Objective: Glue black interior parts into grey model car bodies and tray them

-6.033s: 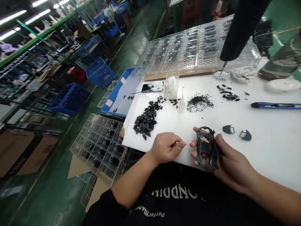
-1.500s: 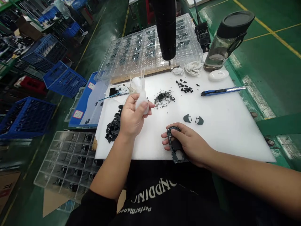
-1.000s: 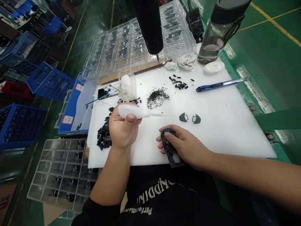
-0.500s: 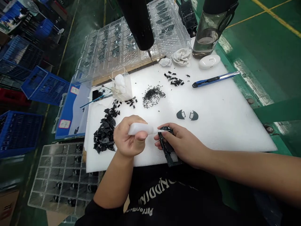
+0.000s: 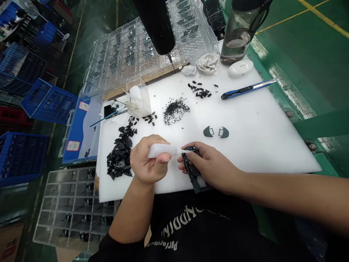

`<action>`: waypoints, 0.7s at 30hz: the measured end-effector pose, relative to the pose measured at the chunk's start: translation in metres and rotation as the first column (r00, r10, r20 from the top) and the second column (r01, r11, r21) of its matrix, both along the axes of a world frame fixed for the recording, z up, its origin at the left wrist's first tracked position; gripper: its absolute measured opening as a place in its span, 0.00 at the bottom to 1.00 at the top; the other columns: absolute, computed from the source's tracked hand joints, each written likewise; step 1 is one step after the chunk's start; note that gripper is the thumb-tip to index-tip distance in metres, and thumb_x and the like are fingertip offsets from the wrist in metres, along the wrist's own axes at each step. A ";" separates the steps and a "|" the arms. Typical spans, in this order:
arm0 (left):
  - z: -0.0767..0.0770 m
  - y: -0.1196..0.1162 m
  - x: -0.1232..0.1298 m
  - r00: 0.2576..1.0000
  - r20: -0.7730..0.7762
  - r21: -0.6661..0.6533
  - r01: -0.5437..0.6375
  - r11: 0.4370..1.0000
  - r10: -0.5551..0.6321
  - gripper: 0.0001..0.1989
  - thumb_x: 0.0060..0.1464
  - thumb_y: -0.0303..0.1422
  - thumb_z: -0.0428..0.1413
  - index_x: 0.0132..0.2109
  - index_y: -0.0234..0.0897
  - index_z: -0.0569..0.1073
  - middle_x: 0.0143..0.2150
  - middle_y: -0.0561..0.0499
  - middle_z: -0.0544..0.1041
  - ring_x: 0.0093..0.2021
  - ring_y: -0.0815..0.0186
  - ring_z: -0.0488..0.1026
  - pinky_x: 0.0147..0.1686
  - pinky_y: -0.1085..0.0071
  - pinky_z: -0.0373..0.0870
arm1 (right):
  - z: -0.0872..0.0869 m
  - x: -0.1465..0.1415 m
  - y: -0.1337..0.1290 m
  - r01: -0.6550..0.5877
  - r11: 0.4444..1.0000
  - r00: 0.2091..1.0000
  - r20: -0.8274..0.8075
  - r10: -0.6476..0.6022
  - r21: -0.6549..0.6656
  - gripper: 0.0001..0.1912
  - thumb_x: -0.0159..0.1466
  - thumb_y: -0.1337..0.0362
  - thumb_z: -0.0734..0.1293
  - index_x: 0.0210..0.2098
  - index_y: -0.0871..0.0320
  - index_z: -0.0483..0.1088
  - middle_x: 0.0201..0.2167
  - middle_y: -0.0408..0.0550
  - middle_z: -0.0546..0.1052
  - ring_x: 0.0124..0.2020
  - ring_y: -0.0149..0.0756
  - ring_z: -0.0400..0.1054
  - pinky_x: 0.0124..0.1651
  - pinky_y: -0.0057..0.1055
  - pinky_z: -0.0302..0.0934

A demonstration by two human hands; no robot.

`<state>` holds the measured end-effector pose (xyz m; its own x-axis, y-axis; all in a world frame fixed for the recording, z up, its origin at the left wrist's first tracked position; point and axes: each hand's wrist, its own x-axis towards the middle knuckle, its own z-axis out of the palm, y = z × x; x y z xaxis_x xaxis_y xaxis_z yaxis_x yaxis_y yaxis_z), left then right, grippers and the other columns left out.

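Observation:
My left hand (image 5: 149, 160) is closed around a white squeeze bottle (image 5: 160, 149) with a thin nozzle. The nozzle tip points right and meets the top end of a glossy black plastic part (image 5: 194, 173); whether it touches cannot be made out. My right hand (image 5: 215, 165) grips that long part near its upper end, thumb on top and fingers behind it. The part's lower end lies close to the black shirt. Just beyond my right hand, two small dark curved pieces (image 5: 208, 131) with cut-outs lie on the white foam board (image 5: 259, 145).
A pile of black pieces (image 5: 120, 154) lies at left, with tiny black bits (image 5: 174, 109) mid-board. A utility knife (image 5: 248, 89), water bottle (image 5: 236, 43) and white case (image 5: 240, 68) stand right. A black electric screwdriver (image 5: 158, 27) hangs above. Clear compartment trays (image 5: 117, 72) sit behind.
The view has shifted slightly, so the board's items appear a little further left. Both hands keep their grips, with the bottle's nozzle still at the black part's upper end.

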<state>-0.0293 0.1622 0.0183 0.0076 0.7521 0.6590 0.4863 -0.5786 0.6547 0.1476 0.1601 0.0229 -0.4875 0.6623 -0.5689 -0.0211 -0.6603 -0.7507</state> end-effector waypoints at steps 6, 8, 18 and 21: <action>0.000 0.000 0.001 1.000 0.010 0.008 0.021 1.000 -0.021 0.13 0.61 0.45 0.56 0.39 0.39 0.75 0.27 0.52 0.73 0.25 0.69 0.70 0.24 0.72 0.65 | 0.000 0.000 0.000 -0.004 1.000 1.000 0.005 0.004 0.015 0.06 0.70 0.63 0.60 0.45 0.53 0.67 0.39 0.48 0.80 0.38 0.40 0.77 0.38 0.35 0.73; 0.000 0.000 0.001 1.000 0.001 0.004 0.015 1.000 -0.015 0.13 0.61 0.45 0.56 0.39 0.40 0.75 0.27 0.52 0.73 0.25 0.69 0.70 0.24 0.72 0.65 | -0.001 0.000 0.000 -0.005 1.000 1.000 0.003 0.005 0.015 0.06 0.70 0.63 0.60 0.45 0.53 0.67 0.39 0.48 0.80 0.38 0.40 0.77 0.38 0.35 0.73; -0.004 0.006 0.000 1.000 0.007 0.119 0.026 0.993 -0.027 0.15 0.59 0.45 0.58 0.37 0.35 0.75 0.26 0.53 0.73 0.23 0.71 0.70 0.21 0.76 0.66 | 0.003 0.001 0.002 -0.033 0.999 0.999 0.002 0.033 -0.004 0.07 0.72 0.65 0.57 0.46 0.55 0.65 0.40 0.49 0.79 0.38 0.38 0.76 0.39 0.34 0.72; -0.005 0.006 0.000 1.000 -0.007 0.129 0.024 0.991 -0.023 0.16 0.59 0.45 0.58 0.37 0.35 0.74 0.26 0.53 0.73 0.24 0.71 0.71 0.22 0.76 0.68 | 0.003 0.001 0.002 -0.037 0.999 0.999 0.003 0.037 0.012 0.07 0.72 0.65 0.58 0.46 0.55 0.65 0.40 0.48 0.79 0.39 0.38 0.76 0.40 0.33 0.72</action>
